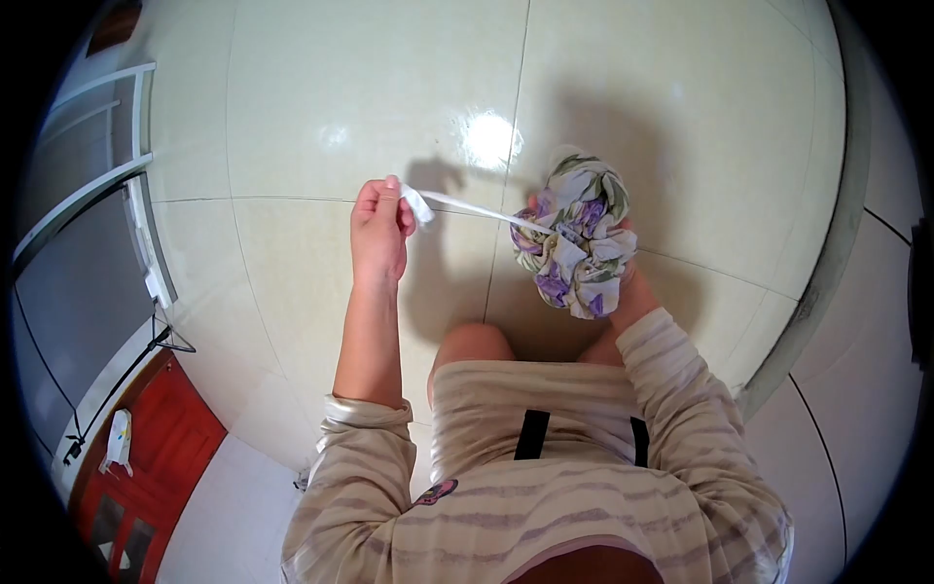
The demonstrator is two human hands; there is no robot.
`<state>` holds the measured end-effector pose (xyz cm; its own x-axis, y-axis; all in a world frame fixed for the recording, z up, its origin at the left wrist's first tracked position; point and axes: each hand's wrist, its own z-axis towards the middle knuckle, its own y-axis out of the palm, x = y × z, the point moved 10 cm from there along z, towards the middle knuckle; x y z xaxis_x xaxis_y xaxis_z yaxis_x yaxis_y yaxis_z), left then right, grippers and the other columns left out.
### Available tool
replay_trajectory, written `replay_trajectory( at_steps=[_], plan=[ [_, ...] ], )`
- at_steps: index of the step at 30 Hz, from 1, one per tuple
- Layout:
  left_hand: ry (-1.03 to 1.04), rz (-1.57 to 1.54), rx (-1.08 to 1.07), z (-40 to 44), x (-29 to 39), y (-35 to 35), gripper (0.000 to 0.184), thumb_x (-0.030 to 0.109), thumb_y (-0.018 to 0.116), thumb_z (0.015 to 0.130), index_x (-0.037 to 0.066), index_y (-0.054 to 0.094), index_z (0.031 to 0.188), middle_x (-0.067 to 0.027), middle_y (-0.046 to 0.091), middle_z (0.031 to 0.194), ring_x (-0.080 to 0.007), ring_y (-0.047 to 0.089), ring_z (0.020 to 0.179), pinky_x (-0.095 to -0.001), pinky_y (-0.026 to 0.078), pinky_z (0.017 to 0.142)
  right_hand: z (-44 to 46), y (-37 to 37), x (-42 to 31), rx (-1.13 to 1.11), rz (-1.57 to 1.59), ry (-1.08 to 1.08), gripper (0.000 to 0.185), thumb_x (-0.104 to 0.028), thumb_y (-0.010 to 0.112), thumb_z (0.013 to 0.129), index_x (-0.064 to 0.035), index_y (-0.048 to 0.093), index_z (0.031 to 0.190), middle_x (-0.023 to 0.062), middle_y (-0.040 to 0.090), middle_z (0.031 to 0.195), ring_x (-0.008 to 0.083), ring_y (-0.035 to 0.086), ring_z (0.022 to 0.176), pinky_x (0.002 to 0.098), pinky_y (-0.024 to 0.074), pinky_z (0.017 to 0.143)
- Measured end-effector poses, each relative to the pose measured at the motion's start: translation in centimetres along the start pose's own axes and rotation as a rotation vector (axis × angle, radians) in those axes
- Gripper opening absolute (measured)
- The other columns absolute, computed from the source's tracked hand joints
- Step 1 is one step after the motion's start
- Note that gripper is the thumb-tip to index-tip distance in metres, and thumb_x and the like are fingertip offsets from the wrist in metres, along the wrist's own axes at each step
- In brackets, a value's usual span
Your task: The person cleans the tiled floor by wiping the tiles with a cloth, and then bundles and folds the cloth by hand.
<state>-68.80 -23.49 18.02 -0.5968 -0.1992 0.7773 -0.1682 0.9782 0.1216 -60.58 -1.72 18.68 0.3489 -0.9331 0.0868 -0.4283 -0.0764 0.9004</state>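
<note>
Between the thumb and fingers of my left hand (377,229) is the end of a white strap (477,207). A short folded bit of it hangs beside my fingertips. From there the strap runs nearly straight to the right, into a crumpled bundle of floral cloth (574,238), white with purple and green patterns. My right hand (628,263) holds the bundle from its right side and from beneath, mostly hidden by the fabric. Both hands are in front of my body, above the floor.
Glossy beige tiles make up the floor (321,78). At the left stands a white metal frame (144,117), with a red wooden door (170,428) below it in the view. A grey strip (827,248) edges the floor at the right, beside a pale tiled surface.
</note>
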Motion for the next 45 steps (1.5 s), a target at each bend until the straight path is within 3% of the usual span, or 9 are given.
replay_trajectory(
  at_steps=[9,15,18,22,25,32,36,39,45],
  plan=[
    [0.054,0.411,0.018,5.2,-3.2,0.0,0.008,0.005,0.059,0.090,0.000,0.064,0.094,-0.0012,0.059,0.078,-0.0095,0.052,0.069,-0.0237,0.045,0.066,0.7,-12.4,-0.5,0.221,-0.022,0.028,0.038,-0.030,0.050,0.087,-0.0060,0.057,0.116,0.0101,0.064,0.104,0.0258,0.062,0.094,0.0395,0.0513,0.085],
    [0.175,0.738,-0.069,1.4,-2.1,3.2,0.027,0.017,0.062,0.090,0.001,0.064,0.112,-0.0043,0.065,0.091,-0.0108,0.057,0.081,-0.0257,0.047,0.074,0.2,-8.8,-0.2,0.141,-0.133,0.074,0.037,-0.029,0.051,0.086,-0.0058,0.059,0.115,0.0096,0.066,0.104,0.0237,0.063,0.092,0.0378,0.0530,0.083],
    [0.101,0.593,-0.231,0.2,-1.8,7.9,0.038,0.026,0.062,0.093,0.001,0.060,0.122,-0.0052,0.064,0.111,-0.0110,0.055,0.102,-0.0270,0.041,0.094,0.1,-8.9,0.5,0.194,-0.153,0.161,0.038,-0.029,0.052,0.086,-0.0050,0.059,0.114,0.0098,0.066,0.104,0.0236,0.064,0.091,0.0378,0.0529,0.083],
    [-0.150,0.461,-0.450,0.7,-4.6,11.4,0.033,0.024,0.062,0.093,0.001,0.063,0.116,-0.0038,0.066,0.104,-0.0106,0.057,0.096,-0.0269,0.044,0.089,0.2,-9.7,1.9,0.271,-0.172,0.272,0.038,-0.028,0.052,0.085,-0.0033,0.060,0.113,0.0103,0.066,0.104,0.0235,0.064,0.090,0.0376,0.0527,0.084],
    [-0.124,0.521,-0.459,1.9,-5.6,10.1,0.025,0.018,0.063,0.092,0.000,0.065,0.109,-0.0023,0.067,0.097,-0.0091,0.058,0.089,-0.0253,0.046,0.082,-0.3,-10.8,2.4,0.295,-0.180,0.370,0.038,-0.026,0.054,0.084,-0.0004,0.061,0.111,0.0119,0.068,0.101,0.0239,0.065,0.089,0.0371,0.0526,0.085],
    [0.182,0.712,0.001,6.7,-4.4,-0.1,0.022,0.005,0.055,0.091,0.002,0.067,0.109,-0.0019,0.066,0.090,-0.0070,0.057,0.079,-0.0222,0.046,0.073,-1.0,-10.0,2.3,0.203,-0.185,0.371,0.039,-0.030,0.056,0.085,-0.0021,0.061,0.111,0.0131,0.067,0.102,0.0239,0.066,0.086,0.0377,0.0547,0.081],
    [0.120,0.699,0.010,5.6,-4.2,-0.6,0.025,0.003,0.053,0.090,0.002,0.067,0.112,-0.0024,0.066,0.094,-0.0074,0.057,0.082,-0.0218,0.046,0.076,0.0,-10.7,-0.2,0.346,-0.281,0.247,0.043,-0.035,0.057,0.084,-0.0019,0.061,0.111,0.0127,0.067,0.102,0.0249,0.066,0.085,0.0377,0.0549,0.080],
    [0.072,0.629,-0.151,3.7,-5.1,2.0,0.026,0.006,0.056,0.091,0.004,0.065,0.116,-0.0023,0.067,0.098,-0.0083,0.058,0.085,-0.0221,0.046,0.077,0.4,-9.1,0.0,0.276,-0.265,0.297,0.041,-0.032,0.057,0.085,-0.0011,0.060,0.112,0.0125,0.067,0.102,0.0247,0.066,0.085,0.0375,0.0544,0.082],
    [-0.381,0.206,-0.531,1.2,-6.4,8.5,0.039,0.023,0.062,0.093,0.004,0.057,0.126,-0.0027,0.064,0.110,-0.0066,0.056,0.091,-0.0231,0.046,0.081,1.1,-8.8,2.3,0.324,-0.317,0.402,0.035,-0.025,0.058,0.085,-0.0010,0.061,0.110,0.0115,0.068,0.099,0.0224,0.066,0.084,0.0353,0.0544,0.081]
  ],
)
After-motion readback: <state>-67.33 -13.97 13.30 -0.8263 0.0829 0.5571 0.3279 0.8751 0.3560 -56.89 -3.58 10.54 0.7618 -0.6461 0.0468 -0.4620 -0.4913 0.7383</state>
